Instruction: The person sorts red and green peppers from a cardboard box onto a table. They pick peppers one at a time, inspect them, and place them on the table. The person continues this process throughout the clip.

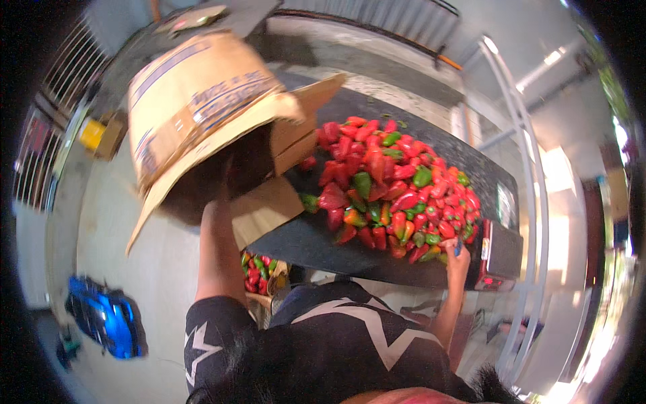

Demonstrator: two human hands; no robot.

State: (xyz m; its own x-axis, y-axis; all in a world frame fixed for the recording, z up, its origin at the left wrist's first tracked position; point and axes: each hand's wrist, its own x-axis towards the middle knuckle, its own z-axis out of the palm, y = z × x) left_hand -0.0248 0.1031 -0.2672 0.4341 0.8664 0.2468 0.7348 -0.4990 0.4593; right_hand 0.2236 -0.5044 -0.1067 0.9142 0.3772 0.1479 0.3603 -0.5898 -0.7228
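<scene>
A tilted cardboard box (pixel 176 111) bearing printed writing has its open flaps towards me. My left arm reaches into its dark opening, and my left hand (pixel 227 174) is almost lost in shadow there; its grip is hidden. Beside the box, a broad heap of red and green peppers (pixel 376 164) lies spread on a dark stone tabletop (pixel 313 242). At the heap's near right edge is my right hand (pixel 454 251), closed around a small blue object (pixel 458 247) too blurred to name. Its fingers are close to the peppers.
A digital scale (pixel 497 257) with a lit red display stands at the table's right end. Below the near edge, another container (pixel 277 278) holds peppers. A shiny blue object (pixel 103 318) lies on the floor at left. White metal rails (pixel 530 151) rise at right.
</scene>
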